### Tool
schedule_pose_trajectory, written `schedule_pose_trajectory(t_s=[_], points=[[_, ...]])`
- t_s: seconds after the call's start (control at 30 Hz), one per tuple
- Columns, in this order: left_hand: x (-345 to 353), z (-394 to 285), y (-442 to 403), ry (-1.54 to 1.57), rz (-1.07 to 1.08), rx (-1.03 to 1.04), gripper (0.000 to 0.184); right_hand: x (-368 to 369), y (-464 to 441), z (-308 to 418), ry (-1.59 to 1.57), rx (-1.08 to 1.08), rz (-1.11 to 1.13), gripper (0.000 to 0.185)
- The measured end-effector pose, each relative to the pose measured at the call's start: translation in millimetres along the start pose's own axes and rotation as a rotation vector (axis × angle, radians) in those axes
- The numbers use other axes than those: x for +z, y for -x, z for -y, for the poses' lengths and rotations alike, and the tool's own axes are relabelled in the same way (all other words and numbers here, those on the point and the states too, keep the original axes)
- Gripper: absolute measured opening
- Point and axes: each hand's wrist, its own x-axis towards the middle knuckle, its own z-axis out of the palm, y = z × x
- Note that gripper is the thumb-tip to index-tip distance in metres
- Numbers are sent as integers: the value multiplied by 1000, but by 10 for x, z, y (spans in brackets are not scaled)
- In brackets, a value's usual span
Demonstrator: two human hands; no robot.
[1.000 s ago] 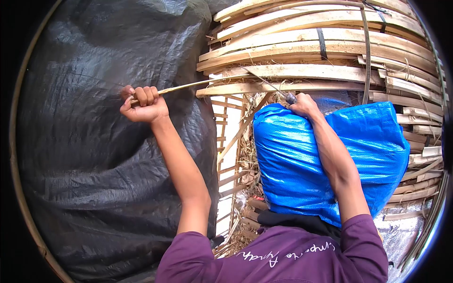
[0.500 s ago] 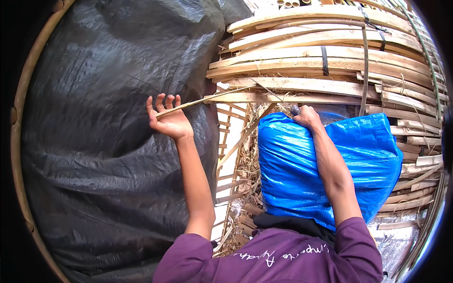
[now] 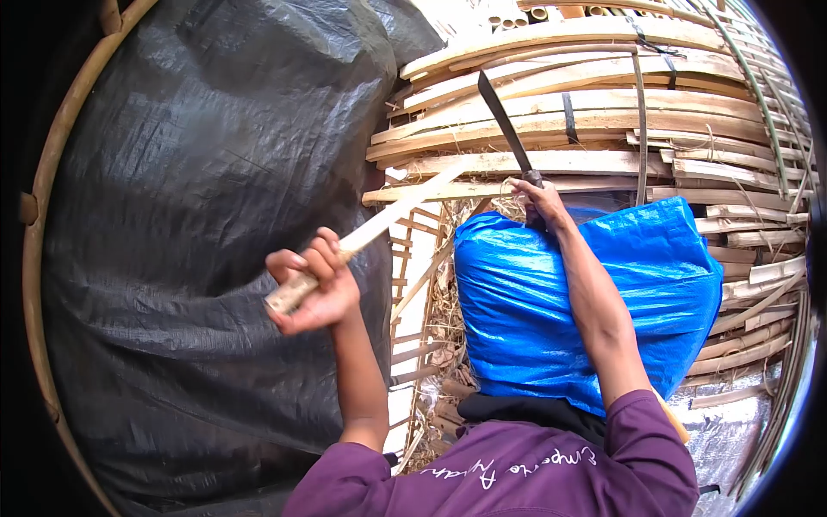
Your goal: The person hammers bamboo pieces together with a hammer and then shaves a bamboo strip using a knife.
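My left hand (image 3: 314,280) is wrapped round the near end of a pale bamboo strip (image 3: 401,207), which slants up and to the right over the dark tarp. My right hand (image 3: 543,202) holds the dark handle of a long knife (image 3: 506,116), its blade pointing up and slightly left across the stacked slats. The far end of the strip lies left of the knife, not touching the blade. My right forearm passes over a blue plastic sheet (image 3: 517,293) that covers my lap.
A black tarp (image 3: 198,258) hangs across the left side, edged by a curved pole (image 3: 33,258). Stacked bamboo slats (image 3: 672,112) fill the top and right. Between tarp and blue sheet is a slatted bamboo frame (image 3: 413,302) with dry shavings. Silvery sheeting (image 3: 732,431) lies lower right.
My left hand has moved lower and closed round the strip, whose broad pale face now shows. The knife has swung upright, with its flat blade in view, while my right hand stays near the blue sheet.
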Motion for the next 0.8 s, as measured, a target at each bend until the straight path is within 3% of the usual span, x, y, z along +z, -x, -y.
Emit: schedule_pose_trajectory(t_s=[0.07,0.2,0.27,0.33,0.47,0.63,0.73,0.8], points=[[374,-54,251,-92,313,-10,69,-98,3,16,-226,-23,100,41],[808,-65,626,-57,740,3,60,-178,-20,-18,-208,-58,37,47],[977,-68,757,-32,900,0,55,-171,-22,-77,-226,-44,-56,39],[1095,-9,884,-24,1021,48,49,-187,1,-101,-329,17,19,34],[1187,-13,1059,-73,1079,42,48,-185,-9,-133,-406,-64,112,26],[1149,-54,1159,-115,1208,-61,73,-291,-68,-143,-659,10,134,18],[949,159,1072,-269,942,-120,60,-342,-112,-193,-638,-51,47,22],[870,390,1034,-582,707,-290,40,-333,-92,-202,-594,-54,17,21]])
